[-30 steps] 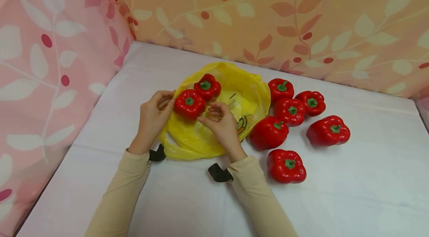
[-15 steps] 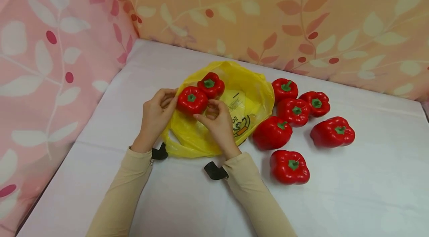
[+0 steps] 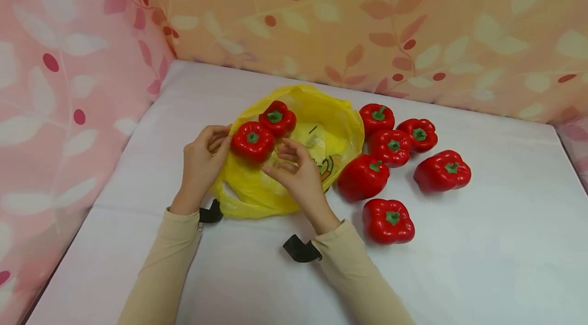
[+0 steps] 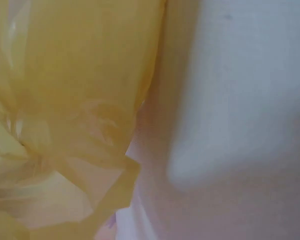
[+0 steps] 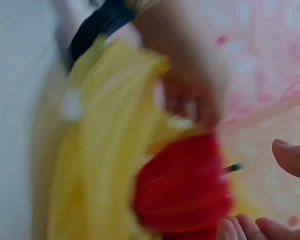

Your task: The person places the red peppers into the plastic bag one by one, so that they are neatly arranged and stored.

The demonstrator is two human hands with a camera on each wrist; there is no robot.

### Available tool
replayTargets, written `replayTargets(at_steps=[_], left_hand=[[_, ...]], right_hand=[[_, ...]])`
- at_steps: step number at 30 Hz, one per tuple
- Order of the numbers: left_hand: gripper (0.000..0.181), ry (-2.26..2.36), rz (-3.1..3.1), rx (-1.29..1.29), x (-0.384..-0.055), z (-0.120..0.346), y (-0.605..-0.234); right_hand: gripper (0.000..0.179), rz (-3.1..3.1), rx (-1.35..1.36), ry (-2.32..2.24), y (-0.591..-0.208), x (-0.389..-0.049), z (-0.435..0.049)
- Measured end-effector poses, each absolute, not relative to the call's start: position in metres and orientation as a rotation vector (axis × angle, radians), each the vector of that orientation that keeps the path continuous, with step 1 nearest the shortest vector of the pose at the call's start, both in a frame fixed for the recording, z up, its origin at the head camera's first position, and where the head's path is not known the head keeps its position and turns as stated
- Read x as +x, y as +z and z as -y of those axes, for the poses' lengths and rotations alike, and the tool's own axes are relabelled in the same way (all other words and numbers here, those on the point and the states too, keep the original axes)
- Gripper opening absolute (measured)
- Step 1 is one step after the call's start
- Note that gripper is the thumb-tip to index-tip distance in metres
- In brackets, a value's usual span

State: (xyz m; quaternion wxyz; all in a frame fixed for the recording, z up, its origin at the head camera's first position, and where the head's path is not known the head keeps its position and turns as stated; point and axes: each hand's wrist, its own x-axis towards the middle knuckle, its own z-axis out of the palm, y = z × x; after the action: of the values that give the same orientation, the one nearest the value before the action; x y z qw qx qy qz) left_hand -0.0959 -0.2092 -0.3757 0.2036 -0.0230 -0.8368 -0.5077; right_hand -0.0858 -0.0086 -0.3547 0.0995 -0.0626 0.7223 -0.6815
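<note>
A yellow plastic bag (image 3: 321,108) lies spread with its mouth upward in the head view. Two red bell peppers are inside at its left: a nearer bell pepper (image 3: 253,144) and, behind it, a smaller-looking bell pepper (image 3: 284,120), both with green stems up. At the bag's left rim, my left hand (image 3: 199,164) pinches the plastic beside the nearer pepper. Over the bag my right hand (image 3: 300,172) has loosely bent fingers with nothing in them, just right of that pepper. The left wrist view shows mostly yellow plastic (image 4: 80,60).
Several more red bell peppers rest on the white table (image 3: 496,243) right of the bag, including a front bell pepper (image 3: 388,221) and a far-right bell pepper (image 3: 442,171). One bell pepper (image 3: 364,178) touches the bag's right side. A patterned cloth wall (image 3: 349,24) stands behind.
Half a second ago my right hand's fingers were against the nearer pepper's right side; now they have come away from it. My left hand stays at the rim. The head view shifts slightly.
</note>
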Motion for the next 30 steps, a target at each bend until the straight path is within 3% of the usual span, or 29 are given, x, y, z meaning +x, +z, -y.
replayTargets(at_steps=[12,30], left_hand=[[0.020,-1.398,2.330,-0.055,-0.095,0.211,-0.379],[0.022,-1.417,2.332,-0.013,-0.102,0.211,-0.383]], right_hand=[[0.057,-2.025,-0.296,-2.079,-0.305,-0.052,-0.047],[0.046,-2.253,-0.186,-2.142,-0.297,-0.042,-0.140]])
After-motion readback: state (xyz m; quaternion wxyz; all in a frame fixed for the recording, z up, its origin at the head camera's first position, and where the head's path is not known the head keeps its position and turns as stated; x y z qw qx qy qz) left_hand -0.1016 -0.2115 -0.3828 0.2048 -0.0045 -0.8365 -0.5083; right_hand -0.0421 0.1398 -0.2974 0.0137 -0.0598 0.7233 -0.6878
